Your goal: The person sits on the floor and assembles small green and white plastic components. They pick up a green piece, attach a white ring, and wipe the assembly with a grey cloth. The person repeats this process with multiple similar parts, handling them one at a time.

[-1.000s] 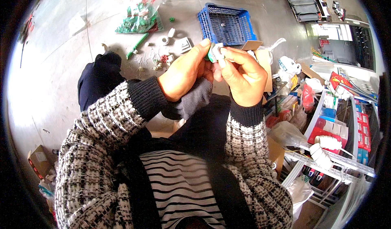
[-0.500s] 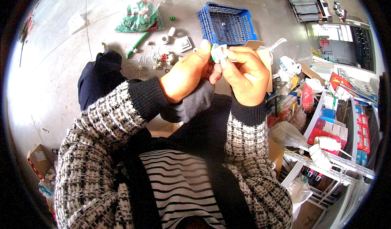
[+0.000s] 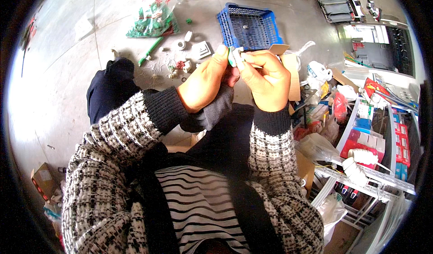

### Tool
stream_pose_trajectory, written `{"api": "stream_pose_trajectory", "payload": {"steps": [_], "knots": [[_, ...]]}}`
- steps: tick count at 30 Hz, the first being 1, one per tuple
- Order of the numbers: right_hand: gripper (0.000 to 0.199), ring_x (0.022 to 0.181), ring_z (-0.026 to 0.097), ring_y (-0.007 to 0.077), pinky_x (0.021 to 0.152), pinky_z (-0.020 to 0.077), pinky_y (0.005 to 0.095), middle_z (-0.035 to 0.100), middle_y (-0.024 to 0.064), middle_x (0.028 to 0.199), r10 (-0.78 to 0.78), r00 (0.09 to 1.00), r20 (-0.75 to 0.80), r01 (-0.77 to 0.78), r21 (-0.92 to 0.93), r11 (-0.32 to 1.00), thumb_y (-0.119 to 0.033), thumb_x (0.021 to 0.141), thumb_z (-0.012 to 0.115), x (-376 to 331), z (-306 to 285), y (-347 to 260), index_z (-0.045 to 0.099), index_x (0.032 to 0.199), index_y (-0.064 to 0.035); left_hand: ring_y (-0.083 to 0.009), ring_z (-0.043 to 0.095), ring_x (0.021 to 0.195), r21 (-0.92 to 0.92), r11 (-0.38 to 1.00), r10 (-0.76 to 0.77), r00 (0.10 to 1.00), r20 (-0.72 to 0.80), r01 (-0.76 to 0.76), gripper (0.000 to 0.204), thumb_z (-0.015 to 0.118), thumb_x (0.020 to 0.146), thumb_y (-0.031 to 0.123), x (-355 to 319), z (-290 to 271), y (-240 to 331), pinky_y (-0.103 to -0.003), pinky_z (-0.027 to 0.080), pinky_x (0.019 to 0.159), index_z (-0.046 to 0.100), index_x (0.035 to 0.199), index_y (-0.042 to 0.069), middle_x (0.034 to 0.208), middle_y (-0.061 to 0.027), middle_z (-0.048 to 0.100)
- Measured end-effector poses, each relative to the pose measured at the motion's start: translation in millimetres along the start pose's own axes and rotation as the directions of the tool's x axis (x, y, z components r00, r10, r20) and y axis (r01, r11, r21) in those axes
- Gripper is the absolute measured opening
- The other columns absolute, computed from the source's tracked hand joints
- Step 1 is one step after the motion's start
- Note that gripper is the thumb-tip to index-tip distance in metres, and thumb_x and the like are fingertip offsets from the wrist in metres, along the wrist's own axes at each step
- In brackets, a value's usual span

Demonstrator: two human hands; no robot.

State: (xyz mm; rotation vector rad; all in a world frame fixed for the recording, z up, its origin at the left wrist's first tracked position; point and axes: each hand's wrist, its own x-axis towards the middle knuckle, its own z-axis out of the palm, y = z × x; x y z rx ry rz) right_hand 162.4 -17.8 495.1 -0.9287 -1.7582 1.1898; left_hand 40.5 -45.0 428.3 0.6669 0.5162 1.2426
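Out in front of me, both hands meet at a small green and white piece [image 3: 232, 56], too small to make out fully. My left hand [image 3: 203, 82] is closed, its thumb and fingers pinching the green side. From the right, my right hand [image 3: 267, 80] pinches the white part with thumb and forefinger. Grey cloth [image 3: 212, 114] shows below my left hand. On the floor beyond lie a green rod [image 3: 151, 51], a white ring [image 3: 181, 45], a white square plate [image 3: 201, 50] and a small red-handled piece [image 3: 180, 65] among loose white strands.
A blue plastic crate [image 3: 248, 30] stands on the floor ahead. Left of it is a clear bag [image 3: 153, 21] of green parts. An open cardboard box [image 3: 292, 71] sits near my right hand. Cluttered metal shelving [image 3: 374, 175] with boxes and bags runs along the right.
Both hands have shifted slightly left with the small green and white piece, which has turned a little between the fingers. Both hands keep their pinch.
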Motion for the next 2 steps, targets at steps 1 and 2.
{"api": "stream_pose_trajectory", "payload": {"steps": [1,2], "knots": [[0.011,0.066,0.059,0.0159,0.056,0.0515,0.0257,0.057,0.0101,0.082,0.008,1.0,-0.015,-0.008,0.008,1.0,0.005,0.077,0.059,-1.2,0.2,2.5,0.058,0.088,0.0048,-0.0103,0.043,0.062,0.021,1.0,-0.001,1.0,0.0,0.001,0.052,0.022,0.092,0.049,0.6,0.6,-0.5,-0.022,0.035,0.058,0.05,0.083,0.006,0.068,-0.0014,0.048],[0.011,0.066,0.059,0.0159,0.056,0.0515,0.0257,0.057,0.0101,0.082,0.007,1.0,-0.017,-0.007,0.006,1.0,0.005,0.077,0.059,-1.1,-0.4,1.7,0.058,0.088,0.0048,-0.0112,0.043,0.061,0.042,0.999,-0.001,1.0,-0.001,0.001,0.051,0.02,0.093,0.048,1.1,1.3,-0.4,-0.023,0.035,0.058,0.049,0.084,0.007,0.067,-0.0016,0.048]]}}
